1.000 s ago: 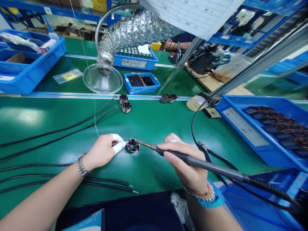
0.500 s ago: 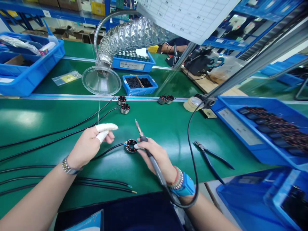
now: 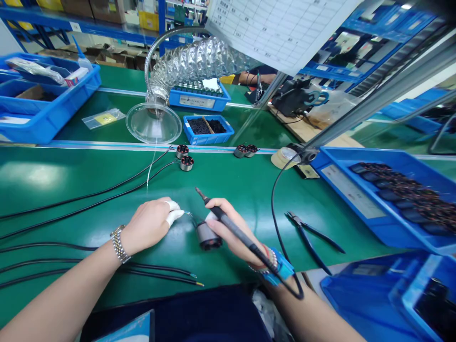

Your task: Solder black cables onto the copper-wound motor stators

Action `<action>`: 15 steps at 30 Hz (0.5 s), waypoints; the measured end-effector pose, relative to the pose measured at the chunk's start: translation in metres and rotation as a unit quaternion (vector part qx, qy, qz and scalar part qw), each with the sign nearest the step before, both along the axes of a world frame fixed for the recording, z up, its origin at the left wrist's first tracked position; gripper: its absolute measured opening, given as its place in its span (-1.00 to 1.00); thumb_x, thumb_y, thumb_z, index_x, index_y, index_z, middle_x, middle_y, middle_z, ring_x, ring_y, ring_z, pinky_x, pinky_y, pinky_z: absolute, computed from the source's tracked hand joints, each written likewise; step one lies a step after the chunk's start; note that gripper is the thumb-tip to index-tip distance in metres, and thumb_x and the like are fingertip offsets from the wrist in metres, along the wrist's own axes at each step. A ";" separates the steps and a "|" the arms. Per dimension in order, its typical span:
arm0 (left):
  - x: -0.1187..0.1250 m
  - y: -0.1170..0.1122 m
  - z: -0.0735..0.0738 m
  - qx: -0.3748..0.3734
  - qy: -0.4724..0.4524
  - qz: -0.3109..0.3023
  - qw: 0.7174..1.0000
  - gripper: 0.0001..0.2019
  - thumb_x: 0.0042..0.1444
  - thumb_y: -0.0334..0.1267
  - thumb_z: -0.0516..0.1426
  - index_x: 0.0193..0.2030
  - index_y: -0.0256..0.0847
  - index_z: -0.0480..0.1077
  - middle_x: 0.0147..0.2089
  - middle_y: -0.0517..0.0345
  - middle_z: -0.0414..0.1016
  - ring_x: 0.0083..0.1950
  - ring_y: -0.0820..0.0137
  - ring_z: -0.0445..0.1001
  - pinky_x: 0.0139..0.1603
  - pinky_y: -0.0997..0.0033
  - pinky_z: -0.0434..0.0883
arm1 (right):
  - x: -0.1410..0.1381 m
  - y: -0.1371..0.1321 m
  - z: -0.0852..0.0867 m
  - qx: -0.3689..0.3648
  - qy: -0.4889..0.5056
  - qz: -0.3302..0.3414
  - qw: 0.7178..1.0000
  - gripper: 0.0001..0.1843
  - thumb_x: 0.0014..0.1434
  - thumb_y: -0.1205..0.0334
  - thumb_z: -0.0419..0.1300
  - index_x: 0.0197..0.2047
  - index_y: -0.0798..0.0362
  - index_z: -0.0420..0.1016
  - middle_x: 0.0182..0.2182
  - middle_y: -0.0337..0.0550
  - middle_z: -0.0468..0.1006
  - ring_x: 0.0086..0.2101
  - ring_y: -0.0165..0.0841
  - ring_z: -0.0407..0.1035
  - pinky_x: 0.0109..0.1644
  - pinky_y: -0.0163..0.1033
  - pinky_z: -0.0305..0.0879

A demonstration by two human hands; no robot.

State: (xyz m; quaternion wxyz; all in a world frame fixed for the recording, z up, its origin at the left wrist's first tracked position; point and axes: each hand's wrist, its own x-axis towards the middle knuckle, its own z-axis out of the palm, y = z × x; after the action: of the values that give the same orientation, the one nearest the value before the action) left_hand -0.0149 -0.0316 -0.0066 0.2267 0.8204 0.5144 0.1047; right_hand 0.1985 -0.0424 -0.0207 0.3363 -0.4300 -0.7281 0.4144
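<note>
My left hand (image 3: 151, 225), white finger cots on thumb and forefinger, pinches the thin wire ends (image 3: 188, 213) of a cable. My right hand (image 3: 231, 230) grips a soldering iron (image 3: 228, 221), its tip pointing up and left above the bench. Beneath the right fingertips a round motor coil part (image 3: 207, 236) lies tipped on its side, touched by the thumb side of that hand; it is slightly blurred. A thin strand of solder wire (image 3: 148, 175) hangs free from the funnel above my left hand. Most of the pinched cable is hidden behind the left hand and forearm.
Two wired coil parts (image 3: 186, 163) stand at the bench's back edge, two more (image 3: 245, 151) further right. Black cables (image 3: 156, 270) lie at left. Pliers (image 3: 309, 232) rest right, beside a blue bin (image 3: 352, 190). A clear extraction funnel (image 3: 154, 124) hangs behind. Another person's arm shows far back.
My left hand has left the solder strand and moved down and right to the wire ends. The coil part has turned from upright onto its side and shifted right. The iron stays in my right hand.
</note>
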 end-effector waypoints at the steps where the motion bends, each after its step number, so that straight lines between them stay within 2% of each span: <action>1: -0.001 0.000 0.001 -0.010 0.005 -0.018 1.000 -0.68 0.20 -0.19 -0.15 -0.33 -0.20 0.38 -0.33 0.09 0.41 -0.34 0.35 0.37 -0.29 0.40 0.23 | 0.000 -0.001 0.004 -0.022 0.023 -0.018 0.999 -0.79 0.13 0.28 0.03 -0.12 0.02 0.20 -0.42 -0.29 0.26 -0.52 -0.50 0.16 -0.46 -0.40 0.16; 5: -0.001 -0.001 0.007 -0.034 0.008 -0.044 0.998 -0.66 0.20 -0.22 -0.17 -0.43 -0.24 0.33 -0.36 0.07 0.41 -0.36 0.38 0.35 -0.29 0.43 0.22 | -0.002 -0.002 0.012 -0.075 0.078 -0.059 0.992 -0.85 0.11 0.27 0.03 -0.20 0.04 0.25 -0.37 -0.26 0.25 -0.49 -0.51 0.14 -0.47 -0.41 0.13; 8: -0.001 -0.001 0.010 -0.038 0.001 -0.044 0.998 -0.66 0.20 -0.22 -0.18 -0.44 -0.25 0.33 -0.37 0.07 0.41 -0.36 0.38 0.35 -0.29 0.43 0.22 | -0.003 -0.004 0.012 -0.061 0.072 -0.066 0.993 -0.85 0.12 0.26 0.03 -0.20 0.04 0.25 -0.41 -0.28 0.24 -0.51 -0.51 0.14 -0.48 -0.41 0.14; 12: -0.001 -0.001 0.013 -0.045 -0.054 -0.018 0.997 -0.67 0.18 -0.17 -0.13 -0.43 -0.24 0.35 -0.36 0.10 0.44 -0.34 0.37 0.36 -0.30 0.44 0.22 | 0.003 -0.005 0.002 0.040 -0.015 -0.029 0.999 -0.70 0.11 0.23 0.12 -0.08 0.01 0.18 -0.46 -0.30 0.30 -0.53 -0.49 0.21 -0.45 -0.38 0.23; 15: 0.003 -0.002 0.008 -0.085 -0.107 -0.001 0.991 -0.73 0.14 -0.14 -0.05 -0.38 -0.22 0.39 -0.33 0.14 0.47 -0.31 0.37 0.39 -0.29 0.45 0.24 | 0.011 -0.001 -0.017 0.196 -0.104 0.045 0.974 -0.71 0.13 0.29 0.13 -0.07 0.02 0.20 -0.31 -0.14 0.40 -0.29 -0.35 0.31 -0.21 -0.22 0.32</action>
State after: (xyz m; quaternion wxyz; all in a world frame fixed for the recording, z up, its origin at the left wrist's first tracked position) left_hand -0.0115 -0.0337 0.0014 0.3500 0.7826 0.4932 0.1476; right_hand 0.2093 -0.0436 -0.0377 0.3180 -0.3631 -0.8448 0.2310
